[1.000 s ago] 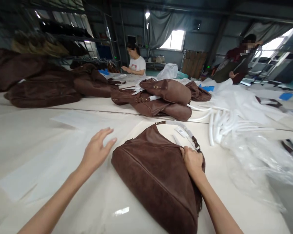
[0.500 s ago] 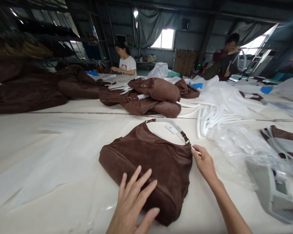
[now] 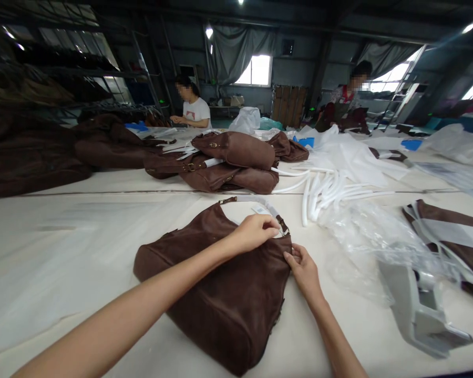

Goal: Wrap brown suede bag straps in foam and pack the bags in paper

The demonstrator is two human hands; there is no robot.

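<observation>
A brown leather handbag (image 3: 228,307) lies on the white table, its shoulder strap (image 3: 274,211) looped away from me and partly wrapped in pale covering. My right hand (image 3: 305,270) pinches the bag's right upper edge, just below the strap's metal ring. Reaching across the bag, my left hand (image 3: 257,231) has its fingers curled closed near that strap end; whatever is between the fingertips is hidden. A white tag (image 3: 259,209) shows inside the strap's loop, partly behind my left hand.
Stacked brown bags (image 3: 236,152) lie beyond, with more at far left. White tubes (image 3: 323,191), clear plastic (image 3: 355,247), a grey tape dispenser (image 3: 418,310) and another wrapped bag (image 3: 453,231) are on the right. Two people (image 3: 197,110) stand across the table.
My left hand has moved from spread flat over the bag's lower front up to the strap end, fingers now curled. My right hand stays at the bag's right edge, gripping slightly lower.
</observation>
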